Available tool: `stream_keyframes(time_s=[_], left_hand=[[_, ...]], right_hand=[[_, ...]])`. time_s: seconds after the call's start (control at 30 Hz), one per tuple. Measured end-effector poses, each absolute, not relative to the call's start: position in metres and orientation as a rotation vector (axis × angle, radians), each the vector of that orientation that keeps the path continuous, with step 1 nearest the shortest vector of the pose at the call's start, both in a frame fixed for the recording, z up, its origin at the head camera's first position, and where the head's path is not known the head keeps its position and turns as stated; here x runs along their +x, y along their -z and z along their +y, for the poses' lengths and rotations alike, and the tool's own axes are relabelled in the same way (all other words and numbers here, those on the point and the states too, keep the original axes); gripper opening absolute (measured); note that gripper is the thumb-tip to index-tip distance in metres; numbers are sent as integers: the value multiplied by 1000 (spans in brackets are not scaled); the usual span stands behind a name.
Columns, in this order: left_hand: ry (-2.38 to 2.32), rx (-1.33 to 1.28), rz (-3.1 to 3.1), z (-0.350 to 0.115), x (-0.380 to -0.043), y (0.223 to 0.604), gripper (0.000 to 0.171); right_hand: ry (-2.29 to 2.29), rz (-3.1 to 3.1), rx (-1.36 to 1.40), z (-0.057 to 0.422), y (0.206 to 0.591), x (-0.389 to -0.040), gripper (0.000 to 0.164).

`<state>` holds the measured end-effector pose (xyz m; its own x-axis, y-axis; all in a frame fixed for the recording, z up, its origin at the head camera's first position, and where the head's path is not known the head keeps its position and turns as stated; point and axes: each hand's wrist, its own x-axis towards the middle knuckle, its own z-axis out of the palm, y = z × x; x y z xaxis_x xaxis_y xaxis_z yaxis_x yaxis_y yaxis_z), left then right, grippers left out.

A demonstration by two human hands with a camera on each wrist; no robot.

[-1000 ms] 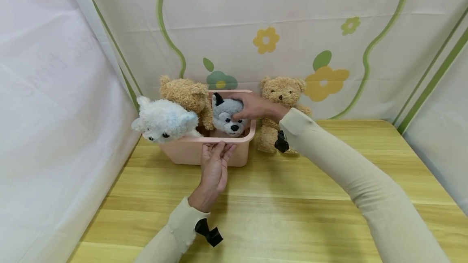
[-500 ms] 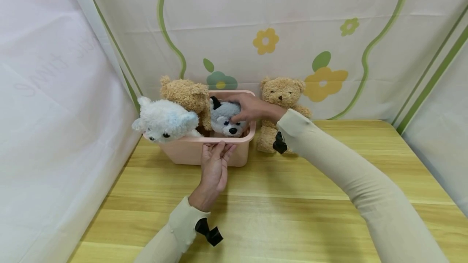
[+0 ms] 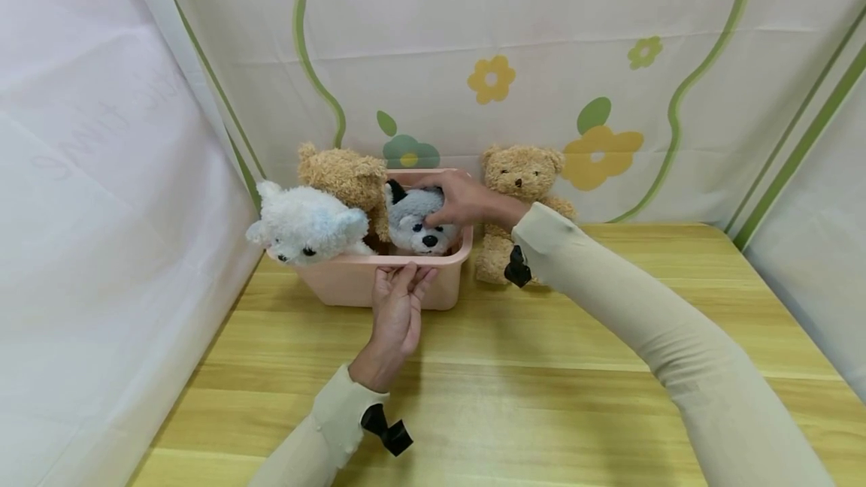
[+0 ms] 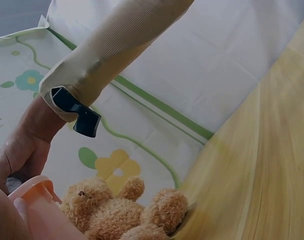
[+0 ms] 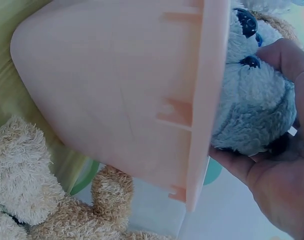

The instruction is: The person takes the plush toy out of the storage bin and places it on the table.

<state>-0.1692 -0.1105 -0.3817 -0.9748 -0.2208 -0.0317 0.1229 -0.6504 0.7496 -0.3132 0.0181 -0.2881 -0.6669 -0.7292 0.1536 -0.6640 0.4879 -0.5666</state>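
A grey and white husky plush (image 3: pixel 410 222) with dark ears sits inside a pink plastic bin (image 3: pixel 345 284), its head at rim height. My right hand (image 3: pixel 456 198) grips that head from above, thumb near the eyes; in the right wrist view, fingers wrap the far side of the husky's head. At the front rim my left hand (image 3: pixel 398 307) pinches the bin's edge. A white plush (image 3: pixel 307 224) with a bluish tint hangs over the bin's left end. Behind it a brown teddy bear (image 3: pixel 345 175) leans in the bin. The husky's lower body is hidden.
Another brown teddy bear (image 3: pixel 521 171) sits right of the bin against the floral backdrop (image 3: pixel 541 36), partly behind my right wrist. The wood-grain table (image 3: pixel 514 397) extends in front and to the right. A white cloth wall (image 3: pixel 88 246) borders the left.
The husky's head has gone slightly down and to the left in the bin, with my right hand moving along on it. My left hand stays at the rim.
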Motion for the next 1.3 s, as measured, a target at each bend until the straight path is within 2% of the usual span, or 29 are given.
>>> stream_keyframes(time_s=[0.27,0.73,1.3], left_hand=[[2686,165,-1191,-110,-168,382,11],[2683,154,-1179,-109,-168,382,11],[2696,153,-1179,-109,-169,383,13]], right_hand=[[900,2640,-1077,20,277,-310,68],[847,2696,-1017,22,252,-306,67],[1069,2643,-987,33,221,-307,62]])
